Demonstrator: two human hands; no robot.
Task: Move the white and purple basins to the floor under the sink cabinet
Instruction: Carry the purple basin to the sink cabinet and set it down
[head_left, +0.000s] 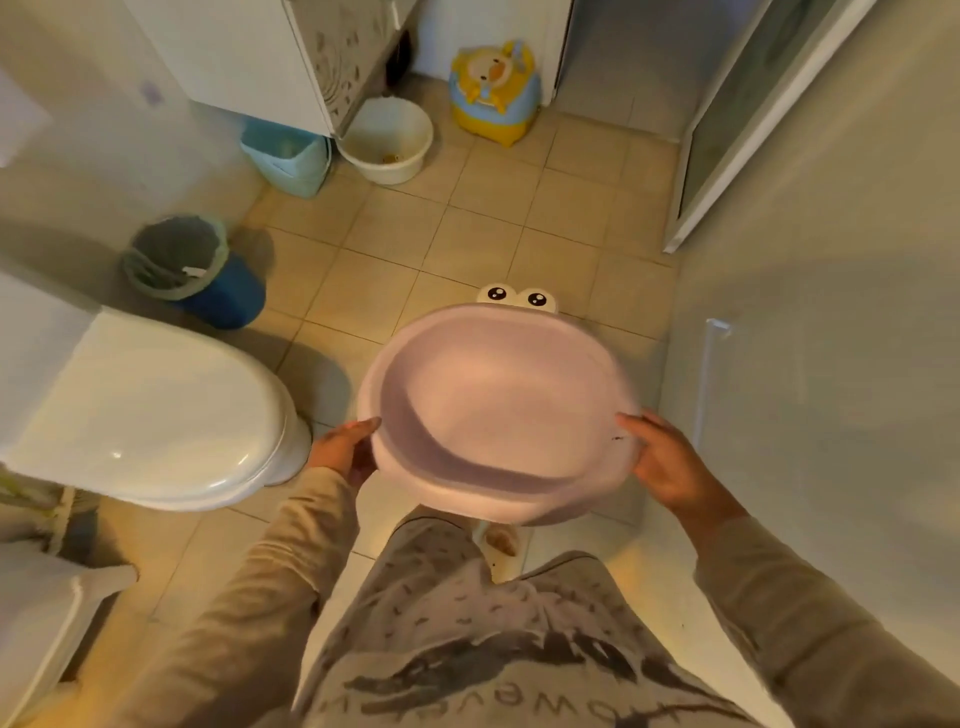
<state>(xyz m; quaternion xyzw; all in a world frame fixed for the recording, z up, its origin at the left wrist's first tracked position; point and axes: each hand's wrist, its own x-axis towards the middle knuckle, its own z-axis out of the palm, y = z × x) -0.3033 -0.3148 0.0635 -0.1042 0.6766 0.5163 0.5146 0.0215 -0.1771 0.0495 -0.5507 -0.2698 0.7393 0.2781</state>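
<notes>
I hold the purple basin (498, 410) in front of me at waist height, above the tiled floor. It is pale lilac, empty, with two cartoon eyes on its far rim. My left hand (345, 449) grips its left rim and my right hand (670, 465) grips its right rim. The white basin (387, 139) stands on the floor at the far side, partly under the corner of the white sink cabinet (270, 57). It holds a little brownish dirt.
A light blue bin (288, 156) stands under the cabinet, left of the white basin. A blue waste bin with a grey liner (195, 267) stands by the toilet (150, 415) at left. A yellow child's potty (493, 93) is at the back; a shower door (753, 124) at right.
</notes>
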